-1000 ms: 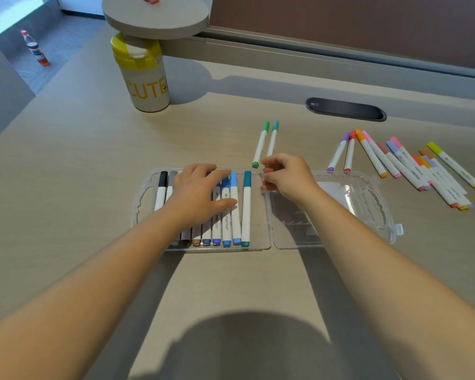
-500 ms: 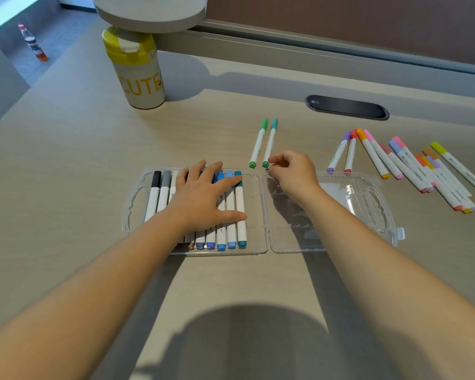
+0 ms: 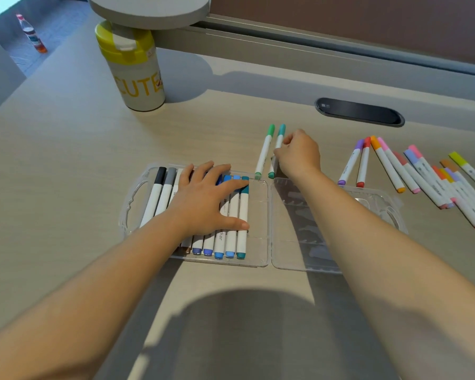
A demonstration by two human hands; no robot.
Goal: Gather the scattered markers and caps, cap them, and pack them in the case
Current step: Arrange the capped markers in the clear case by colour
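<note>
A clear plastic case is lying open flat at the centre of the frame on a pale wood-grain desk. Its left half is holding a row of capped markers, running from black and grey at the left through blues to teal at the right. The left hand is resting flat on this row with fingers spread and straight, covering the middle markers. The right half of the case is showing only its moulded ridges.

Just above the case's hinge, a green marker and a teal marker are lying side by side on the desk. The right hand is curling its fingers round the teal marker's barrel; whether the marker is leaving the desk cannot be told.

At centre right, a loose group of markers in purple, red, orange, pink and yellow is lying fanned out on the desk, all capped.

At upper left, a cylindrical canister with a yellow lid is standing upright beneath a round grey shelf. A dark oval cable port is sitting at upper right.
</note>
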